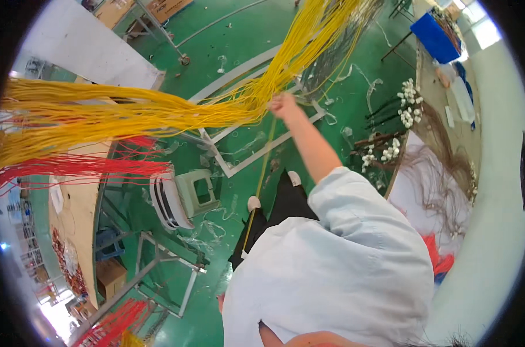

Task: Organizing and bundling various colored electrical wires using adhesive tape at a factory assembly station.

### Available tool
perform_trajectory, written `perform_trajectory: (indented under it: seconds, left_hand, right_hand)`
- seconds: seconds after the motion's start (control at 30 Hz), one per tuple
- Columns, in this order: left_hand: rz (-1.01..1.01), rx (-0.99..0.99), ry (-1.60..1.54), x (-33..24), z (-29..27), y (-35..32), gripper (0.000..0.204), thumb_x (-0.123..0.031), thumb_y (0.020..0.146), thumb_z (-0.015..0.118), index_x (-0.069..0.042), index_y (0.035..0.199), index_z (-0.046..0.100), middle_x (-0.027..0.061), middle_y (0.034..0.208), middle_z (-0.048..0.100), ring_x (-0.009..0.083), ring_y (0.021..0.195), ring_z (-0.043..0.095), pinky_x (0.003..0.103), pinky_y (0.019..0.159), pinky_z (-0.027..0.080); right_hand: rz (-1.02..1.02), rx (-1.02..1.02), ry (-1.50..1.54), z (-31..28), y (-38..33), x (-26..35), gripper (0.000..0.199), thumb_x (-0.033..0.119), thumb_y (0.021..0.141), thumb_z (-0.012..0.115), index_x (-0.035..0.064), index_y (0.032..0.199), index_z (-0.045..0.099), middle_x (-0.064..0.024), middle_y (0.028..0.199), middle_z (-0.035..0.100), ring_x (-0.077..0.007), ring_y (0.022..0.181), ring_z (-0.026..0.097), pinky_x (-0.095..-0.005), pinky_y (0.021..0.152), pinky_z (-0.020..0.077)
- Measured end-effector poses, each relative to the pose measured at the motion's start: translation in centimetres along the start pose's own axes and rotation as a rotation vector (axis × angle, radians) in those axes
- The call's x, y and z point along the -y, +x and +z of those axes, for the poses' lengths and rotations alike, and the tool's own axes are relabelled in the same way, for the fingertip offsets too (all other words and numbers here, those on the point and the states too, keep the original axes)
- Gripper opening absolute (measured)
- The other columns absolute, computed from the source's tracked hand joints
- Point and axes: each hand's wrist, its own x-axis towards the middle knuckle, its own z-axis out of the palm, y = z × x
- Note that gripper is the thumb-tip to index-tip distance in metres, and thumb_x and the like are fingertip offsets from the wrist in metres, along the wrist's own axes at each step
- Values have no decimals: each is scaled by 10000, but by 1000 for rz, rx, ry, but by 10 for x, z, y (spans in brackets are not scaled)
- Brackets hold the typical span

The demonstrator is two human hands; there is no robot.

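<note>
Right hand (283, 106) reaches far out, fist closed around the big sheaf of yellow wires (158, 113), gathering them where they fan left over the desk (77, 202) above red wires (77, 165), while the left hand stays unseen.

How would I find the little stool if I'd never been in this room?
Start at the green floor. Go under the big sweep of yellow wires and the red wires below them. There sits the stool, a squat pale green plastic block with a square hole in its top, beside a white ribbed thing; nothing else near is that shape.
</note>
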Motion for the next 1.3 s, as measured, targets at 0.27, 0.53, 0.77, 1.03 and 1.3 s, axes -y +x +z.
perform_trajectory:
  seconds: [0.27,0.53,0.77,1.03,1.3]
  left_hand:
    - [157,450,619,-2,245,8,373,-356,989,427,-49,886,613,-81,540,281,46,450,263,234,391,183]
    - [-411,1735,605,78,524,-118,407,-298,996,412,9,1244,508,62,909,570,194,889,590,341,870,478]
    - [-586,1791,617,214,563,-211,531,-332,1014,304,75,1354,338,225,1404,403,350,1254,460,443,1014,415]
    - [-654,1438,399,263,527,-231,258,-205,986,318,-7,1001,482,94,831,570,258,760,580,438,737,527]
    - [26,1734,719,217,277,-225,331,-322,973,444,-130,703,447,-40,510,348,72,404,328,248,384,228]
  right_hand:
    - [-1403,115,-2714,166,-178,213,208,254,811,583,91,871,697,-116,758,667,-244,691,648,-409,650,488]
    - [-1822,-1076,-1347,153,-656,296,197,206,889,553,79,991,664,-51,750,653,-140,523,543,-284,476,420]
    - [-1589,-1066,-567,-45,-856,-14,220,281,957,539,160,774,555,101,535,321,-13,413,233,-202,355,161]
    - [-1709,-1160,115,-309,-1050,-371,202,273,950,546,128,809,547,83,537,254,-29,408,206,-205,339,180]
    - [2,-2013,-1235,-370,-958,-494,342,329,891,534,45,1042,649,-256,979,641,-423,907,605,-507,809,465]
